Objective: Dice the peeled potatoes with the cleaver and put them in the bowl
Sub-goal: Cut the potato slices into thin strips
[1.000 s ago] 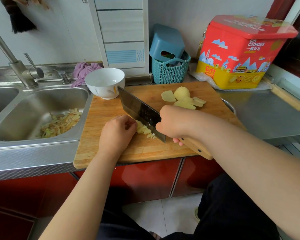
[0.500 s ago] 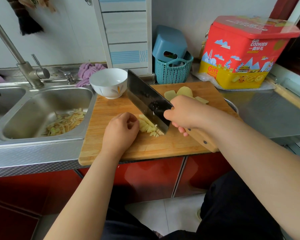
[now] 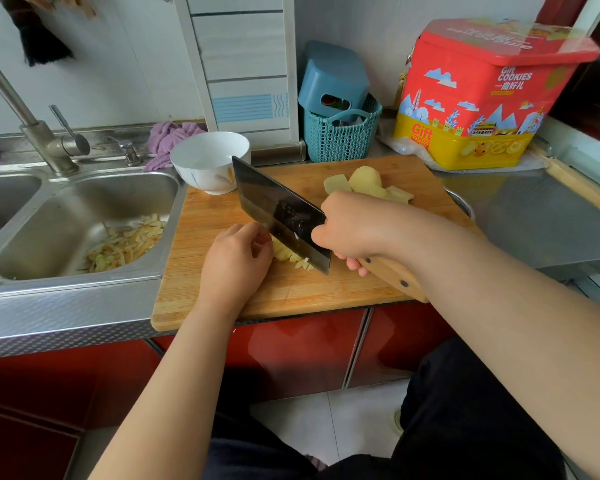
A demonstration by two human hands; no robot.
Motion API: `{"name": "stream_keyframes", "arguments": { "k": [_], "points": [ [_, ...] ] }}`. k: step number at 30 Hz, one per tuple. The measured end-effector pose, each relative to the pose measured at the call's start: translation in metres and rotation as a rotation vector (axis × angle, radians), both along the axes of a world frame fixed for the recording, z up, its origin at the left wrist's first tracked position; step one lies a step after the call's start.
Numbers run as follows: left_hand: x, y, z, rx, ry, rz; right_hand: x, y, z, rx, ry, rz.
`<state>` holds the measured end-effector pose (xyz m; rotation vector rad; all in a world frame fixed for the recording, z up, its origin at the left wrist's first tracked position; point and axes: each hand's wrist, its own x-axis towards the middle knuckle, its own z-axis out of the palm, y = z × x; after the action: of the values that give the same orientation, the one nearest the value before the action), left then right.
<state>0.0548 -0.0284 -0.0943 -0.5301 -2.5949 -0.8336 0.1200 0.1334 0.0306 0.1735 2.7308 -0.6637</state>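
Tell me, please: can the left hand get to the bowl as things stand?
Probably yes. The bowl stands at the board's far left corner, beyond the left hand. The cleaver slants beside that path, and the hand must first release the potato strips.

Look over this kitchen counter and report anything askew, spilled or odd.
The cutting board juts past the counter's front edge, its near left corner unsupported. Potato peelings lie loose in the sink. The bowl looks empty; nothing seems damaged.

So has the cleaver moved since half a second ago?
Yes. The cleaver has come down onto the potato strips, its edge nearer the cutting board.
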Motion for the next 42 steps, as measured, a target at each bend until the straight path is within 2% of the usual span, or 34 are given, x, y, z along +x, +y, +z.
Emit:
{"name": "stream_keyframes", "arguments": {
  "k": [9,19,27,42],
  "points": [
    [-0.003,0.0,-0.002,0.011,0.001,-0.021,-0.003,-0.006,-0.01,0.079,-0.103,0.013],
    [0.001,0.0,0.001,0.031,-0.035,0.003,-0.01,0.014,-0.017,-0.07,0.007,-0.057],
    [0.006,0.002,0.008,0.171,-0.074,0.114,-0.001,0.02,-0.002,-0.056,0.093,-0.028],
    [0.004,0.0,0.008,0.151,-0.122,0.176,0.002,0.005,-0.007,-0.008,0.039,0.032]
  ]
}}
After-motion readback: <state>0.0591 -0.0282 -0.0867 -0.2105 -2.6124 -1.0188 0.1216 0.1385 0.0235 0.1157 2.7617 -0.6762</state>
